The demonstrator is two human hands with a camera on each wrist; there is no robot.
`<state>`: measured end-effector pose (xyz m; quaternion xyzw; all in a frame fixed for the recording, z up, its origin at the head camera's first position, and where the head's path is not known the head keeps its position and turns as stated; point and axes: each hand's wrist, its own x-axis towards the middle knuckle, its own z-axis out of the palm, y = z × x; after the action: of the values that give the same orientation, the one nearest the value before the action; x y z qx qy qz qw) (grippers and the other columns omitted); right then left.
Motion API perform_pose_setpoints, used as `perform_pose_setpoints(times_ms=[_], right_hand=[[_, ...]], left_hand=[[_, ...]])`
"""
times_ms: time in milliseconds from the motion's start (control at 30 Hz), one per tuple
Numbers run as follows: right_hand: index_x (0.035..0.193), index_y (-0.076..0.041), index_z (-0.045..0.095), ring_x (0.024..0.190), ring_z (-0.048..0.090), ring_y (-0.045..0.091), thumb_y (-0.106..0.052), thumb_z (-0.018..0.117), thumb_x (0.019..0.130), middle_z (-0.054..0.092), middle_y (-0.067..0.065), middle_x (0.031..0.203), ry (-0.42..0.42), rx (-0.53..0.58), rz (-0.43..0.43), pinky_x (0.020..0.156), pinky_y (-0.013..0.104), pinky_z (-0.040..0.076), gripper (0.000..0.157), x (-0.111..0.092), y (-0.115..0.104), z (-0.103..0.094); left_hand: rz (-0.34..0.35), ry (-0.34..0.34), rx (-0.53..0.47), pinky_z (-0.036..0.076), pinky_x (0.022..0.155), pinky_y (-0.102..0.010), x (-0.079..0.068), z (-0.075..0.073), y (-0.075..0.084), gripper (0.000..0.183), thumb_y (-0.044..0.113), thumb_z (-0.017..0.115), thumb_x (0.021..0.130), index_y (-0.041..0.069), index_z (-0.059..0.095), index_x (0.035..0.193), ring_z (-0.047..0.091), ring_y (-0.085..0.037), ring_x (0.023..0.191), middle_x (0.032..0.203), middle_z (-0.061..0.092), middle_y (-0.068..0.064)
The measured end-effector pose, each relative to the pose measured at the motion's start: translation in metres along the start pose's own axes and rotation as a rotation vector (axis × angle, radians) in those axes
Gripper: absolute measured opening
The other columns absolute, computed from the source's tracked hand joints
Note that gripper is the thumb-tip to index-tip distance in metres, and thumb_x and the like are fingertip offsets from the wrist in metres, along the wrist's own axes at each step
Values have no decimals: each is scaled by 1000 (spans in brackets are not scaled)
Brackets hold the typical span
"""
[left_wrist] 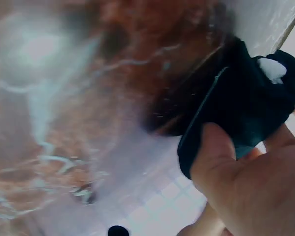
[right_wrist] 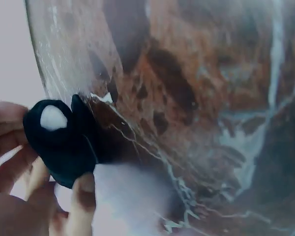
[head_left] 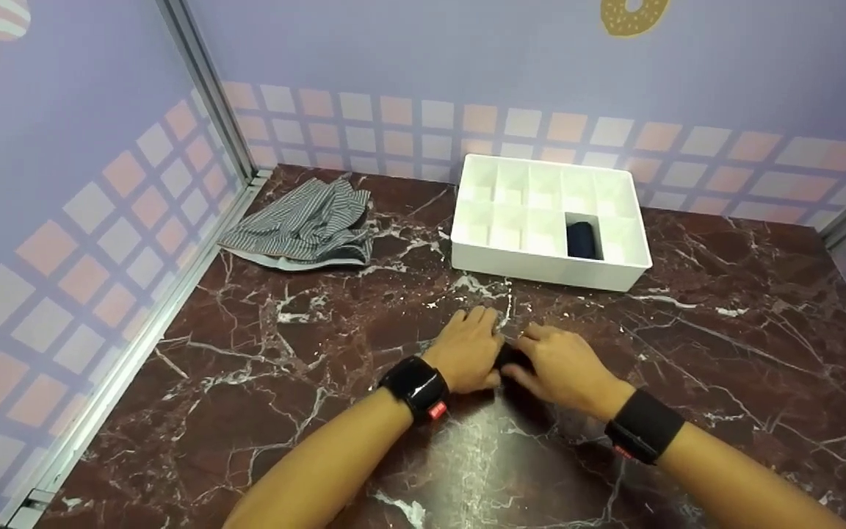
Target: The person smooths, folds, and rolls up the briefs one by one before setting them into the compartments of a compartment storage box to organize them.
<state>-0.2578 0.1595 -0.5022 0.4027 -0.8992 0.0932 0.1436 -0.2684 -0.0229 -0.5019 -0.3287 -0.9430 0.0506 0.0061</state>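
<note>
Between my two hands, just above or on the marble-patterned table, is a small rolled dark cloth garment (head_left: 509, 358). My left hand (head_left: 465, 351) grips one end of it; in the left wrist view its thumb presses on the dark fabric (left_wrist: 246, 108). At the other end, my right hand (head_left: 568, 367) holds the roll between thumb and fingers. A white patch shows at the end of the roll (right_wrist: 59, 142) in the right wrist view. The head view hides most of the garment behind the hands, and its exact kind cannot be told.
Behind the hands stands a white divided box (head_left: 540, 270), with a dark navy roll (head_left: 581, 240) in one front compartment. A grey striped garment (head_left: 305, 224) lies crumpled at the back left. Patterned walls (head_left: 408, 51) border the marble-look table (head_left: 261, 441).
</note>
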Motion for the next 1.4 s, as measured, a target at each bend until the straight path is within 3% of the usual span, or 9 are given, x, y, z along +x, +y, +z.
perform_pose_setpoints(times_ms=[100,300,533,733,900,1000,1100,1233,1400], right_hand=[[92,-3,64,67,57,20,-36,79,69,57,5,80,-29,-61,-8,59,37,52,43,0,-3,2],[98,-2,59,71,60,25,-25,81,66,60,9,85,-72,-32,49,62,41,52,45,3,-1,4],[109,-4,50,66,61,26,-20,76,73,62,9,82,-84,70,19,57,40,52,47,6,7,5],[114,-6,51,63,61,22,-30,77,73,63,7,79,-82,134,70,55,36,51,54,6,11,6],[119,-6,49,66,62,21,-29,75,74,65,10,84,-79,170,140,55,32,51,57,9,8,11],[117,-5,50,66,62,23,-22,74,74,65,11,85,-52,207,183,55,32,51,52,14,4,13],[117,-5,51,63,62,21,-19,73,74,66,13,85,-42,234,253,52,29,51,50,17,4,9],[121,-4,51,57,60,20,-20,70,79,66,19,88,-33,249,402,45,26,48,49,28,12,-11],[127,0,45,60,63,27,-20,66,83,61,30,101,29,313,589,42,29,48,53,53,45,-46]], left_hand=[[6,-38,19,35,95,-39,3,-3,-1,47,46,67,76,12,63,109,38,-24,116,127,42,-10],[48,-15,24,37,94,-39,6,-3,-3,51,38,66,79,5,58,118,45,-25,110,120,49,-11],[54,-8,-119,40,90,-35,10,1,-14,68,34,69,79,7,36,132,54,-21,101,115,59,-5],[112,-23,-154,41,88,-35,14,0,-18,61,33,69,78,7,41,126,57,-21,96,109,61,-6],[102,-19,-194,41,85,-33,15,1,-20,57,34,69,78,9,44,122,56,-19,93,106,60,-4],[76,21,-241,42,88,-33,12,4,-26,61,29,68,78,8,42,129,56,-18,98,111,60,-5],[45,95,-275,39,98,-37,8,8,-30,70,26,63,83,6,31,141,50,-21,117,131,50,-9],[-60,270,-289,30,106,-39,2,9,-36,75,28,56,89,4,15,147,35,-26,131,147,30,-15],[-158,487,-270,36,101,-37,-7,3,-41,74,28,59,85,0,22,143,42,-26,123,142,35,-17]])
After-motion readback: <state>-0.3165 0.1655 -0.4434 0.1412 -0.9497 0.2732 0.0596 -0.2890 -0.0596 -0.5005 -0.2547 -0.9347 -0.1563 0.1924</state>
